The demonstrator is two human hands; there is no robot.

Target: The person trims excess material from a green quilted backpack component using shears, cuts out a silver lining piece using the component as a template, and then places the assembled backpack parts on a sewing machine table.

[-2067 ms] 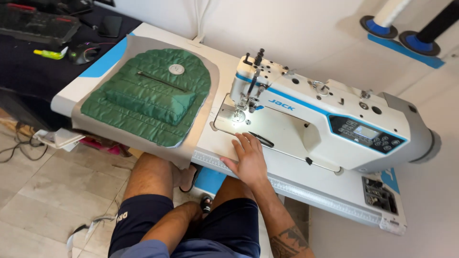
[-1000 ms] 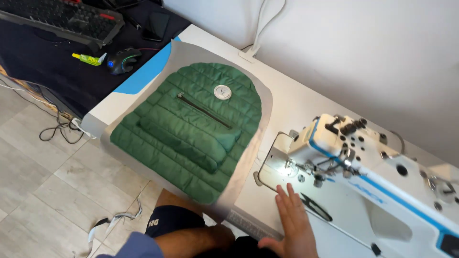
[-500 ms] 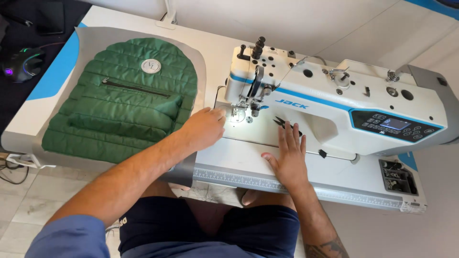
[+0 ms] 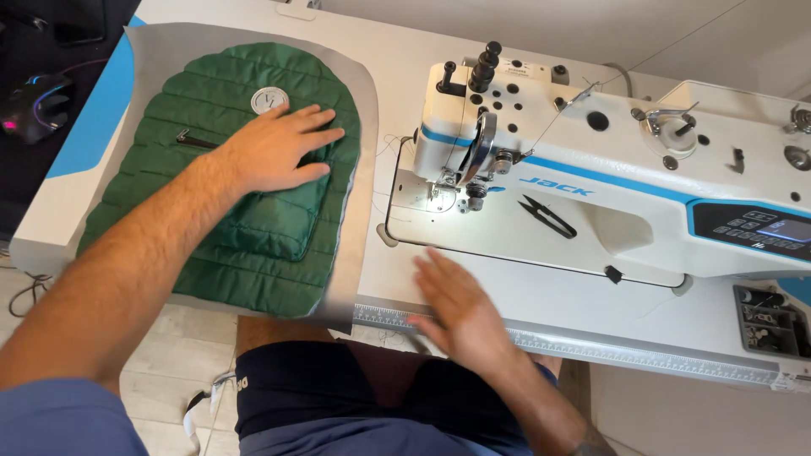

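Hands spread: left hand (image 4: 274,152) is pressing flat on green quilted panel (image 4: 228,181), right hand (image 4: 460,308) is hovering open over worktop (image 4: 591,304).

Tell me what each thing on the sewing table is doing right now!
Left hand: flat on the green quilted piece, fingers spread.
Right hand: open, blurred, at the table's front edge, holding nothing.
Green quilted piece: lying flat on grey backing, zipper closed.
Sewing machine: needle light on, nothing under the needle.
Thread snips: lying on the machine bed, untouched.
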